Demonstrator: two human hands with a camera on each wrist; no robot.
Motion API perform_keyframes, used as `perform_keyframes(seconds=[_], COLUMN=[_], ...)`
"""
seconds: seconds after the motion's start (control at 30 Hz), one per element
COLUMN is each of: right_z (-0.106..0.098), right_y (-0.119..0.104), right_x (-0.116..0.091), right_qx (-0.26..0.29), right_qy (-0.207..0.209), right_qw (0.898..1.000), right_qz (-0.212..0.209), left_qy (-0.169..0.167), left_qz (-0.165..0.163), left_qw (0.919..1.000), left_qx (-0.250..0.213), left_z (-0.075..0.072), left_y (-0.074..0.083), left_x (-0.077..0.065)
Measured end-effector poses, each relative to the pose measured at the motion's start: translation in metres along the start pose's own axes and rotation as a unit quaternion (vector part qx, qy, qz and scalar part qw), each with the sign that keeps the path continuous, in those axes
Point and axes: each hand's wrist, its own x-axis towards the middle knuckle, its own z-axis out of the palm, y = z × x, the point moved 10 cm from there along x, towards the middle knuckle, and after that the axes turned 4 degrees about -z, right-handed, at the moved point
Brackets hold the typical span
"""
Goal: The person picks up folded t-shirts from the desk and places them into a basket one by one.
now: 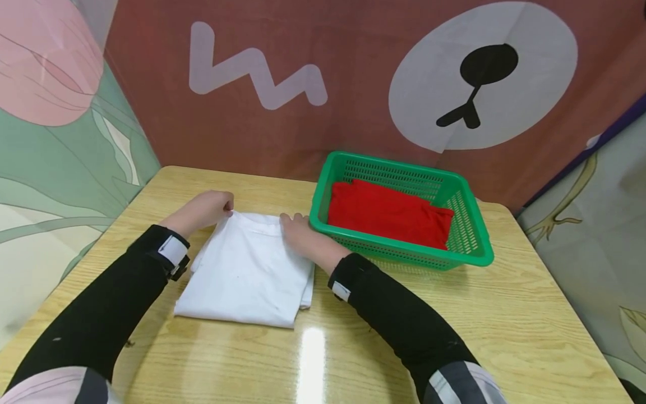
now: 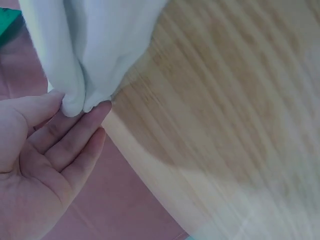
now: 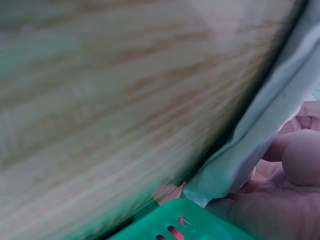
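Note:
A folded white T-shirt [image 1: 247,275] lies on the wooden table, its far edge between my two hands. My left hand [image 1: 204,210] pinches its far left corner between thumb and fingers; in the left wrist view the fabric's doubled edge [image 2: 75,95] sits at the fingertips. At the far right corner, my right hand [image 1: 305,238] grips the shirt, right beside the green basket. The right wrist view shows the shirt's side edge [image 3: 250,135] running down to the thumb and fingers, which partly hide it.
A green plastic basket [image 1: 398,255] stands at the back right of the table [image 1: 504,314]. Inside it lies a folded red cloth [image 1: 388,216]. A brown printed curtain [image 1: 353,112] hangs behind the table's far edge.

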Motion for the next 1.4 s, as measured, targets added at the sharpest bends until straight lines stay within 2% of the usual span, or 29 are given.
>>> perform_keyframes(seconds=[0.27,0.33,0.57,0.93,1.17,1.4], right_z=[0.003,0.002,-0.003,-0.014,-0.014,-0.015], right_y=[0.003,0.003,0.003,0.004,0.005,0.005], right_x=[0.005,0.007,0.013,0.019,0.020,0.021], right_qx=[0.020,0.012,-0.031,-0.074,-0.085,-0.105], right_qy=[-0.003,0.002,0.023,0.054,0.049,0.050], right_qw=[1.000,1.000,0.999,0.995,0.994,0.992], right_qz=[0.009,0.014,0.026,0.043,0.045,0.048], left_qy=[-0.014,-0.019,-0.034,-0.061,-0.058,-0.030], left_qz=[0.005,0.002,0.024,0.005,0.011,0.020], left_qw=[0.9998,0.9996,0.9981,0.9981,0.9982,0.9993], left_qx=[0.015,0.019,0.045,0.012,0.004,0.000], left_z=[0.003,0.005,0.009,0.011,0.009,0.007], left_y=[0.005,0.005,0.009,0.005,0.004,0.004], left_x=[0.002,0.004,0.008,0.006,0.005,0.006])
